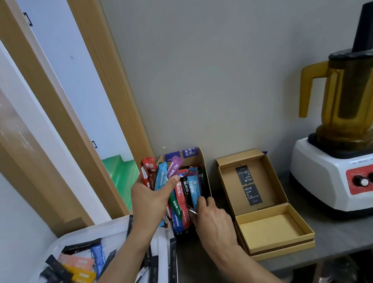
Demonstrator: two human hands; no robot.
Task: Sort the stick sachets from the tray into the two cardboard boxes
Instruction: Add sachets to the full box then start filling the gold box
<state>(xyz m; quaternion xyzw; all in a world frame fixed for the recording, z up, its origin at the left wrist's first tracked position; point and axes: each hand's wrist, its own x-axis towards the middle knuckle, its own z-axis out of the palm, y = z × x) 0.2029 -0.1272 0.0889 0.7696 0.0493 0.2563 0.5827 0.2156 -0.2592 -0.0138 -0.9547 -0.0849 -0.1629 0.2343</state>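
My left hand (pixel 151 197) grips a bunch of coloured stick sachets (pixel 159 177) over the left cardboard box (pixel 199 160), which stands packed with upright sachets. My right hand (pixel 211 220) reaches into that box's near end, its fingers curled among the blue and black sachets (pixel 193 191). The second cardboard box (pixel 267 220) lies open to the right, empty apart from black labels in its lid. The white tray (pixel 112 227) at the lower left holds several loose sachets (pixel 79 268) in black, orange, yellow, blue and purple.
A blender (pixel 348 140) with a yellow jug and white base stands at the right on the grey counter (pixel 325 246). The wall runs close behind the boxes. A wooden door frame (pixel 101 103) rises at the left.
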